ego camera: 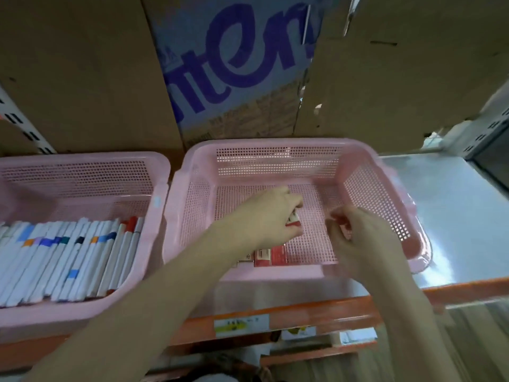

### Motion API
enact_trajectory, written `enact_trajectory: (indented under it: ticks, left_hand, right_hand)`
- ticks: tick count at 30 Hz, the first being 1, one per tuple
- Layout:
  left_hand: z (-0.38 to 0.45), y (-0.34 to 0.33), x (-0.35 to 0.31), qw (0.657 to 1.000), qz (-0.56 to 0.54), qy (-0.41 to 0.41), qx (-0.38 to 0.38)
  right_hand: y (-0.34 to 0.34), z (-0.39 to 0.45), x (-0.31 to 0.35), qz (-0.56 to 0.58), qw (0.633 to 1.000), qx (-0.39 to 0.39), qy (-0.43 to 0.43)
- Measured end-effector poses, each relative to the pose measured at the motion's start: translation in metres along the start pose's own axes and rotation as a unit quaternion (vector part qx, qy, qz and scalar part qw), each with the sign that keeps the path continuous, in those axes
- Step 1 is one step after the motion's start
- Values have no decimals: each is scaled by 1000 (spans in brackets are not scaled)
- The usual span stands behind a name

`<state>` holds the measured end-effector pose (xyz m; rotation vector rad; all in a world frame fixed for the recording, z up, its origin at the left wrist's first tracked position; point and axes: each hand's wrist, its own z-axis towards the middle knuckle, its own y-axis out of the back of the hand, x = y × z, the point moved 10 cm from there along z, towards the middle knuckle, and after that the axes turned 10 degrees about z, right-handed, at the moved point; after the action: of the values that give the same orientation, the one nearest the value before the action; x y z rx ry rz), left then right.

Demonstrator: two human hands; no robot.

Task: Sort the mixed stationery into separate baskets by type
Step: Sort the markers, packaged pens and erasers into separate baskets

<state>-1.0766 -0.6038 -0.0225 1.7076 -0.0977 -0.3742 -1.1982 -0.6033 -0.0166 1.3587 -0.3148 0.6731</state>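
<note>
Two pink mesh baskets stand side by side on a shelf. The left basket (82, 166) holds several white markers (68, 257) with coloured bands, lying in a row. The right basket (275, 150) has a few small red and white boxes (268, 255) along its near wall. My left hand (264, 216) is inside the right basket and grips a small red and white box (294, 219). My right hand (363, 238) hovers in the same basket with curled fingers; something small and reddish shows at its fingers, blurred.
Cardboard boxes (237, 64) stand right behind the baskets. The shelf has a shiny metal surface (446, 216) to the right and an orange front edge (303, 312) with a label. A perforated upright (24, 125) is at the far left.
</note>
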Motion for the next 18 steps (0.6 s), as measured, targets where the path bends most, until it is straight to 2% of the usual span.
enact_trajectory:
  ticks: [4, 11, 18]
  left_hand:
    - [21, -26, -22, 997, 25, -25, 64]
    - [18, -56, -20, 986, 41, -52, 151]
    - [13, -61, -10, 983, 42, -62, 168]
  right_hand:
    - [14, 0, -9, 39, 998, -42, -6]
    - [39, 13, -34, -33, 997, -64, -24]
    - [18, 13, -31, -51, 999, 5, -13]
